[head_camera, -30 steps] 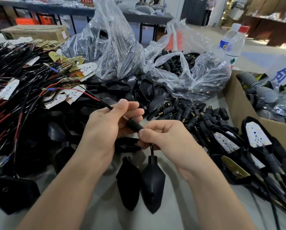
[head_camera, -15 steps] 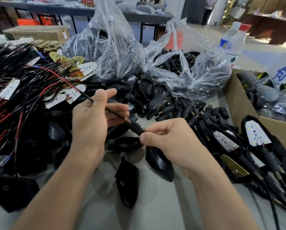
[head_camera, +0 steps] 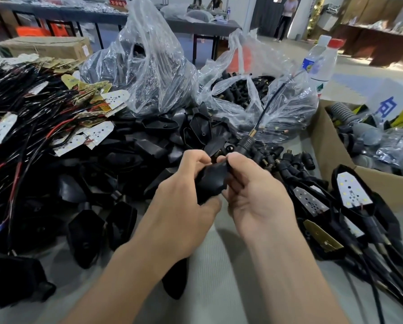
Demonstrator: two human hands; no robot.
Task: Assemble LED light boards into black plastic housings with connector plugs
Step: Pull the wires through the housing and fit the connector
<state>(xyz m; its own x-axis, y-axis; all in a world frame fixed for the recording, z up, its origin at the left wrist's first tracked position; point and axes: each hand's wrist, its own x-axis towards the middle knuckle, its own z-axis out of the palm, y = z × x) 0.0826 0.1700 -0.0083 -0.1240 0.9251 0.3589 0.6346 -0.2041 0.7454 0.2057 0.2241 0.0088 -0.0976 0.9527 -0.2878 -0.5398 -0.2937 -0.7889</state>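
Both hands hold one black plastic housing [head_camera: 213,183] above the table's middle. My left hand [head_camera: 184,202] wraps around its wide end from the left. My right hand [head_camera: 254,190] pinches its narrow end with thumb and fingers. A black connector plug [head_camera: 245,143] with a brass tip sticks out beyond my right fingertips, and its black cable [head_camera: 271,99] rises up and to the right. Whether a light board sits inside the housing is hidden by my fingers.
Wired LED boards [head_camera: 97,134] are heaped at left. Loose housings [head_camera: 149,148] and plugs [head_camera: 287,160] fill the middle, behind them stand two clear bags [head_camera: 149,66]. Finished units [head_camera: 352,192] lie at right beside a cardboard box [head_camera: 324,141]. Bottles [head_camera: 322,59] stand behind.
The cable, which ran left through my left hand, now points up and right. My left hand has let go of the wire and gripped the housing. Both hands rose and came together.
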